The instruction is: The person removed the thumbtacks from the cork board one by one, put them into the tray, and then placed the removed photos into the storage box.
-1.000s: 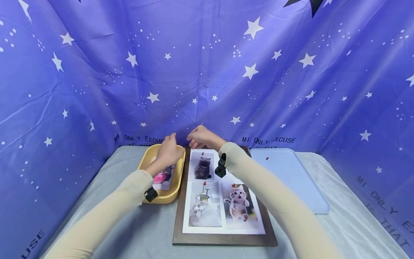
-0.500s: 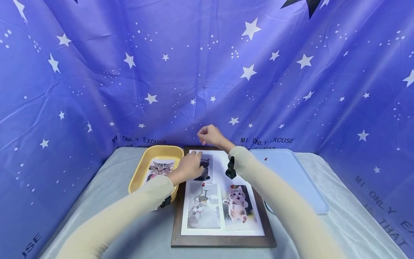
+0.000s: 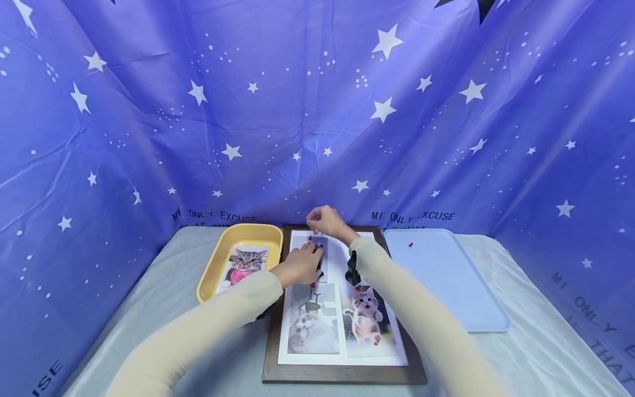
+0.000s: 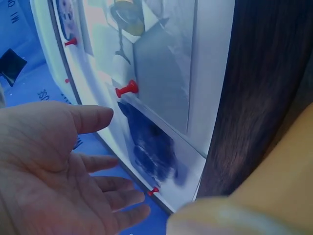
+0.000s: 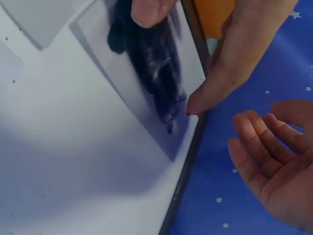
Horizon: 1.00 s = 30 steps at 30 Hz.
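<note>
Starry cloth [image 3: 273, 121] backs three pinned photos [image 3: 364, 325], below and near the empty, loosely spread left fingers [image 4: 129, 198], with empty right fingers [image 5: 244, 160] slackly bent beyond, and one photo [image 3: 244, 263] still unpinned in the tray [image 3: 213, 266] to their left.

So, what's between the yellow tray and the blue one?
In the head view, the framed board with three photos lies between them, the left hand over one photo, the right hand near the board's far edge.
</note>
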{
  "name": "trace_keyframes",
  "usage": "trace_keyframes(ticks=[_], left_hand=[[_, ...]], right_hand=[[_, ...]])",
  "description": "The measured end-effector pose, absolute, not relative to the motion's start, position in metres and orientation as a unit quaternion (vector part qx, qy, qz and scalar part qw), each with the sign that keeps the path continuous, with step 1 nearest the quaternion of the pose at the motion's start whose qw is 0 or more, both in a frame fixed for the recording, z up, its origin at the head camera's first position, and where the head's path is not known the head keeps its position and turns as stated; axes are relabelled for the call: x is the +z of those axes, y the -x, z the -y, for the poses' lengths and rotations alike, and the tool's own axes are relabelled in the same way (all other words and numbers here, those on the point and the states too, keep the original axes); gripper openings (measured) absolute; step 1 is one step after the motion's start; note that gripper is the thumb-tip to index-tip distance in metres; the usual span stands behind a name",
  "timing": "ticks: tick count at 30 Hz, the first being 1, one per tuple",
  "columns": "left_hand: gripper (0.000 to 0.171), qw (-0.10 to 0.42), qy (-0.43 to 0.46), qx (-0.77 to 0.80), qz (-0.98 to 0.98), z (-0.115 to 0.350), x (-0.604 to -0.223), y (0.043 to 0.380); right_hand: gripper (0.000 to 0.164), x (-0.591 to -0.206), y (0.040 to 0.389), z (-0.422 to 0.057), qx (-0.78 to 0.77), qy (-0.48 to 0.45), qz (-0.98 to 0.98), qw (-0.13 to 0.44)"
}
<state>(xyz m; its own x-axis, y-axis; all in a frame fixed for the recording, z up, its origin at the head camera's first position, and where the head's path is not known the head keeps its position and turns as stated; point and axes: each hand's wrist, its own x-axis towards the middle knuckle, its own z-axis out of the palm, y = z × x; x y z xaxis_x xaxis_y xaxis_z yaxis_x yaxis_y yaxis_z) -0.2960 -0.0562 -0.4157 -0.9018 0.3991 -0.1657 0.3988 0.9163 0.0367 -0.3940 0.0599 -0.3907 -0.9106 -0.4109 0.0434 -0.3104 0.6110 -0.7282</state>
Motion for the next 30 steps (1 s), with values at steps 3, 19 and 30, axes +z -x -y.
trace_keyframes(ticks=[3, 19, 30], left_hand=[[0.058, 0.099, -0.206, -0.005, -0.974, 0.054, -0.418, 0.299], [0.066, 0.188, -0.173, -0.006, -0.967, 0.046, -0.425, 0.302], [0.066, 0.189, -0.165, -0.007, -0.968, 0.046, -0.432, 0.304]], right_hand=[[0.023, -0.397, 0.396, -0.059, -0.395, 0.199, -0.894, 0.07], [0.02, -0.424, 0.403, -0.065, -0.443, 0.154, -0.877, 0.105], [0.02, -0.434, 0.407, -0.063, -0.47, 0.145, -0.859, 0.141]])
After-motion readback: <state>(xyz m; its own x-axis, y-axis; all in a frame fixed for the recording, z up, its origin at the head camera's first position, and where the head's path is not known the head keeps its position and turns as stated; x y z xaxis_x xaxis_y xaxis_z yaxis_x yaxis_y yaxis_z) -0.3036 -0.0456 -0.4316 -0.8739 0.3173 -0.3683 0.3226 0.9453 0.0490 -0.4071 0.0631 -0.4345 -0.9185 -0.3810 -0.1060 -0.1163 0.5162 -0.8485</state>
